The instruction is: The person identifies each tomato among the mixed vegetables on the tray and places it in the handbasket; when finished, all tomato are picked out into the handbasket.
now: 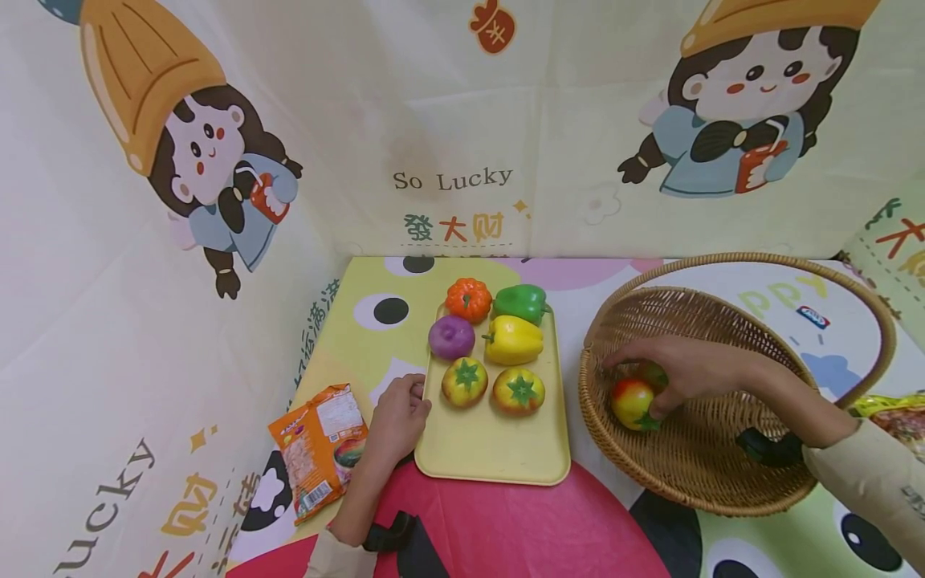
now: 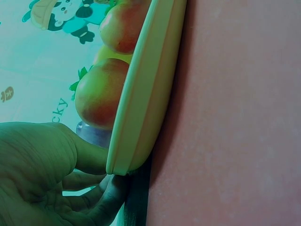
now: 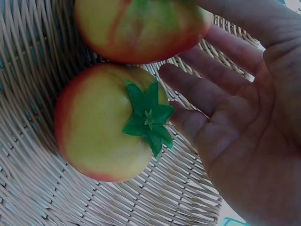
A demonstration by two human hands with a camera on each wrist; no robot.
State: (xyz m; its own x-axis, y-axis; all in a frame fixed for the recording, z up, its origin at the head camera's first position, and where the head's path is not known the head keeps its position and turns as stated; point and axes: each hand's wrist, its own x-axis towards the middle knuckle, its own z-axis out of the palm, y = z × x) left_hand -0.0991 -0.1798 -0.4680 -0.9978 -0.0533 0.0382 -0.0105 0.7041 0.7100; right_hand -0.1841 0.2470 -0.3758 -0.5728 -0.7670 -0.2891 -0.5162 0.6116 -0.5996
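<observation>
My left hand (image 1: 400, 421) holds the left rim of a pale yellow tray (image 1: 499, 449), thumb at the rim and fingers beside and under it. On the tray sit an orange pumpkin (image 1: 469, 300), a green bell pepper (image 1: 521, 303), a yellow bell pepper (image 1: 514, 340), a purple onion (image 1: 451, 337) and two yellow-red tomatoes (image 1: 465, 382) with green leaves. My right hand (image 1: 686, 372) reaches into a wicker basket (image 1: 751, 482), over two more yellow-red tomatoes (image 3: 108, 127). Its fingers are spread loosely beside them, and its thumb lies near the leaf of one; contact is unclear.
An orange snack packet (image 1: 320, 451) lies left of the tray, beside my left forearm. The basket's tall handle (image 1: 885, 337) arches behind and to the right of my right arm. Another packet (image 1: 896, 421) is partly visible at the right edge. Printed cloth walls stand behind and at the left.
</observation>
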